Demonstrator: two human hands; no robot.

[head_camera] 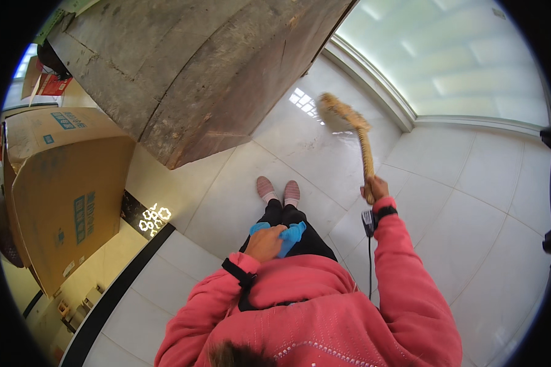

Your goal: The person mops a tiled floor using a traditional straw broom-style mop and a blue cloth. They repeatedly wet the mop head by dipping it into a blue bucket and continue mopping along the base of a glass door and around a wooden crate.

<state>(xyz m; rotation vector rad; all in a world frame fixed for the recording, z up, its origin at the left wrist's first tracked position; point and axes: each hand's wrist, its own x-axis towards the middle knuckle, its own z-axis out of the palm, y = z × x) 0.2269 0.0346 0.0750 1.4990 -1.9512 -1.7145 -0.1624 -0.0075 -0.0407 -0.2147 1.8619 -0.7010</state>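
Note:
My right hand (375,188) grips the lower end of the braided handle of a straw hand broom (349,114). The broom points away from me, its head slightly blurred over the pale tiled floor. In front of my waist, my left hand (267,243) is closed around a crumpled blue cloth (292,236), whose ends stick out on both sides of the fist. A small black device (368,222) with a cable hangs beside my right wrist.
A large worn grey slab-like block (202,87) stands ahead on the left. Large cardboard boxes (87,197) are at the left. A frosted glass panel (450,59) with a metal frame borders the floor at the upper right. A dark strip (119,293) crosses the lower left.

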